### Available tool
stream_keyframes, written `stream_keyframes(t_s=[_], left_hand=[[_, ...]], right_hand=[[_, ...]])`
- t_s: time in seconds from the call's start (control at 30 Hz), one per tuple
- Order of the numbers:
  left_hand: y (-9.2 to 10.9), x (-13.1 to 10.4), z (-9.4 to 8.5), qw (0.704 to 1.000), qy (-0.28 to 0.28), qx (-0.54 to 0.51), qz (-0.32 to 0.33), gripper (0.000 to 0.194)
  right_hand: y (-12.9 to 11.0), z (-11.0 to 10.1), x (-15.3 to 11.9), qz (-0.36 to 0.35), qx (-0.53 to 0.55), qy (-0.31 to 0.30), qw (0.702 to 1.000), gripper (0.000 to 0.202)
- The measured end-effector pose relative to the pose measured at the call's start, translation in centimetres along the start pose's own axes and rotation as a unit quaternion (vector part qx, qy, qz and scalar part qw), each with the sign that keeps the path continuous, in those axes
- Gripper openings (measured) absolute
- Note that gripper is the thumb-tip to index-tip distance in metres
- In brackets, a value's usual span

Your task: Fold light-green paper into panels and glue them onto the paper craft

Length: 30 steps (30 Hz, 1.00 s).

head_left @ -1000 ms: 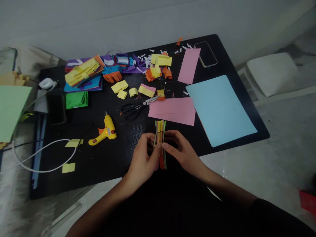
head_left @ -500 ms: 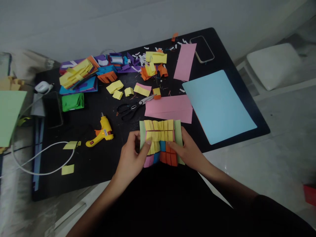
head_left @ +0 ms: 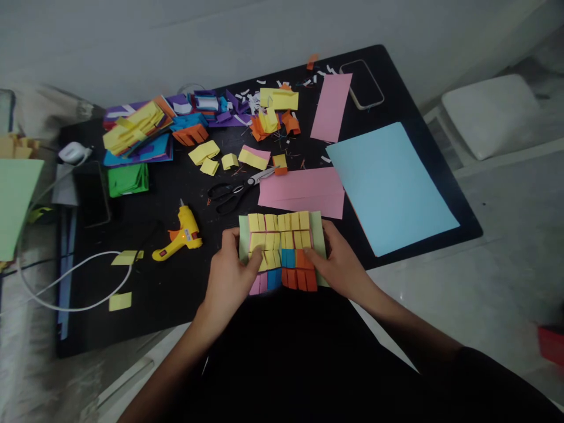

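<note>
Between my hands is a folded card (head_left: pixel 287 242) of pale green paper, covered with rows of small cut paper flaps in yellow, pink, blue and orange. My left hand (head_left: pixel 232 271) grips its left edge, thumb on the yellow flaps and fingers behind. My right hand (head_left: pixel 341 258) holds the right edge, its thumb on the orange flaps. A shallow crease runs down the card's middle. Just beyond it lie a pink sheet (head_left: pixel 304 191) and black-handled scissors (head_left: pixel 238 189). To the left rests a yellow glue gun (head_left: pixel 183 234).
On the black table, a large light-blue sheet (head_left: pixel 392 188) lies right, near a pink strip (head_left: pixel 331 108) and a phone (head_left: pixel 362 85). Coloured paper piles (head_left: pixel 138 129) and scraps spread along the back. A green bundle (head_left: pixel 128 179), a dark phone (head_left: pixel 92 194) and a white cable (head_left: pixel 88 308) are left.
The card has spread wider and flatter, its middle crease less deep. My left hand has moved slightly left; both hands keep their hold.
</note>
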<state>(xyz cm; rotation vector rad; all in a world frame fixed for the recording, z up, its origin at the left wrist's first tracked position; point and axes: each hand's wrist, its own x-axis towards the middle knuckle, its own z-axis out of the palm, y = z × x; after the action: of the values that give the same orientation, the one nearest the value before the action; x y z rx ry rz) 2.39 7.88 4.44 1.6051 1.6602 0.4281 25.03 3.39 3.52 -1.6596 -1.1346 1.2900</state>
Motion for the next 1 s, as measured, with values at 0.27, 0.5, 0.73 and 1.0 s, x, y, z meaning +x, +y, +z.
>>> stream_keyframes(t_s=[0.27,0.5,0.73,1.0], left_hand=[[1.8,-0.6,1.1,0.998,-0.029,-0.057,0.025,0.029],[2.1,-0.8,1.6,0.982,-0.088,-0.156,0.051,0.022],[2.0,-0.7,1.4,0.981,-0.094,-0.165,0.048,0.02],[1.9,-0.1,1.6,0.975,-0.116,-0.183,0.044,0.023]], right_hand=[[-1.6,1.3,-0.7,-0.018,0.043,-0.027,0.999,0.047],[-2.2,1.9,-0.8,-0.017,0.04,-0.044,0.998,0.041],[-2.1,1.8,-0.9,-0.013,0.053,-0.053,0.997,0.032],[-2.1,1.9,-0.5,0.015,0.073,-0.07,0.995,0.025]])
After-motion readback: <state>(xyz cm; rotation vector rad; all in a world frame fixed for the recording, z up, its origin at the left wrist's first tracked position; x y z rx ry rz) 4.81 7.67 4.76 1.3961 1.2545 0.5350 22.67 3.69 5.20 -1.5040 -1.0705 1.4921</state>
